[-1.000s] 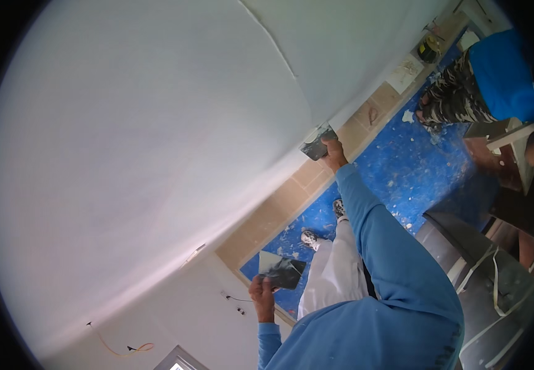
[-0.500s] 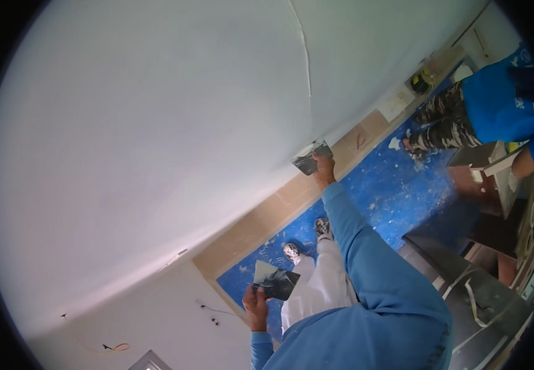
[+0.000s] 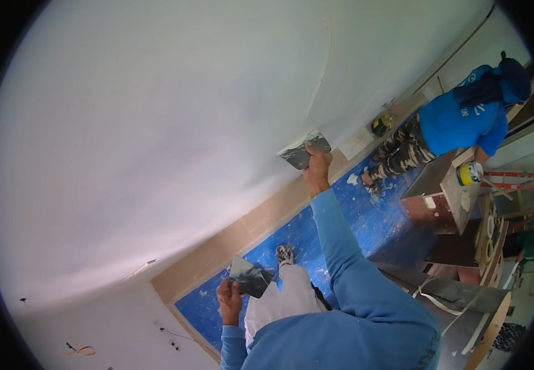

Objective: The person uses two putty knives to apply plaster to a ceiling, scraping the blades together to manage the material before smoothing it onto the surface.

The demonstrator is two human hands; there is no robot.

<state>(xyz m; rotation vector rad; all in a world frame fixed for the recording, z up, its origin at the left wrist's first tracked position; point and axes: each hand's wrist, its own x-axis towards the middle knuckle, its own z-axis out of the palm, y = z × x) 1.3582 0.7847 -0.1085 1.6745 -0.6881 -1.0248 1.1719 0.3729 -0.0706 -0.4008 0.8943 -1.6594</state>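
Note:
My right hand (image 3: 318, 169) is closed round a wide putty knife (image 3: 298, 153), its blade at the white wall (image 3: 156, 135) with pale filler along the upper edge. A thin curved ridge of filler (image 3: 325, 68) runs up the wall above this blade. Lower and to the left, my left hand (image 3: 230, 302) grips a second wide putty knife (image 3: 253, 280). That blade is dark, smeared with pale filler at one side, and held in front of my white trousers, apart from the wall.
Blue sheeting (image 3: 365, 228) with white spatters covers the floor. A co-worker in a blue shirt (image 3: 464, 117) stands right, beside a brown cabinet (image 3: 430, 206) bearing a bucket (image 3: 467, 174). Another bucket (image 3: 380, 124) stands by the wall. Loose wires (image 3: 85, 351) stick out lower left.
The view has swung right, showing more of the co-worker and a red ladder. The filler ridge looks thinner. Only one of my shoes shows now; both hands still hold their knives.

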